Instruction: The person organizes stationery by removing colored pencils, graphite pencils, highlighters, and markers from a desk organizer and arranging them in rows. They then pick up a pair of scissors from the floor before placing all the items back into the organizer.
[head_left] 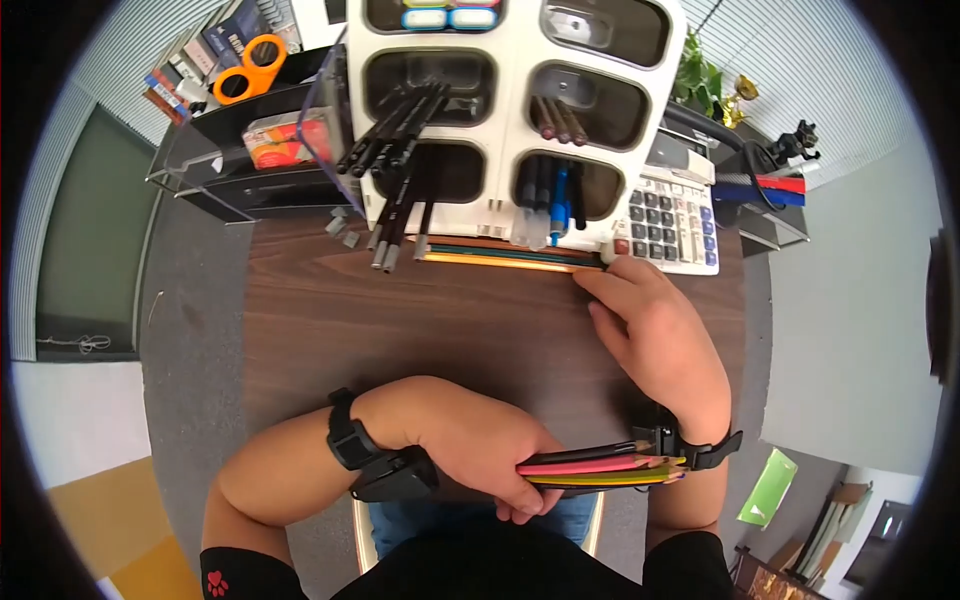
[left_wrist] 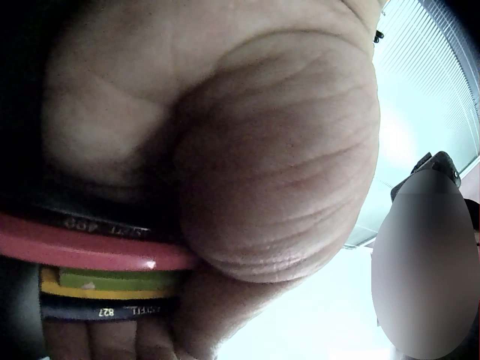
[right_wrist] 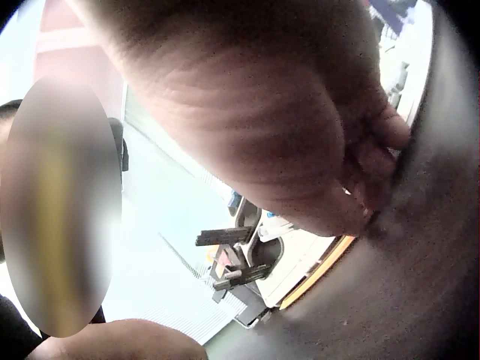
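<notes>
My left hand (head_left: 480, 440) grips a bundle of coloured pencils (head_left: 600, 464) low over the desk's near edge, sharpened tips toward the right wrist. Black, pink, yellow-green and dark barrels show; in the left wrist view a pink pencil (left_wrist: 90, 247) crosses below the palm. My right hand (head_left: 660, 330) is at the right end of a yellow-orange pencil (head_left: 500, 261) lying along the organizer's front, index fingertip right at it, thumb apart below. A dark green pencil (head_left: 520, 253) lies just behind the yellow-orange one. The right wrist view shows loosely bent fingers by the desk surface.
A white organizer (head_left: 510, 130) stands at the back, with dark pencils (head_left: 400, 130) and blue pens (head_left: 559, 205) in its compartments. To its right lies a calculator (head_left: 670, 220). Orange scissors (head_left: 250, 68) stand at the left, near small grey pieces (head_left: 342, 228).
</notes>
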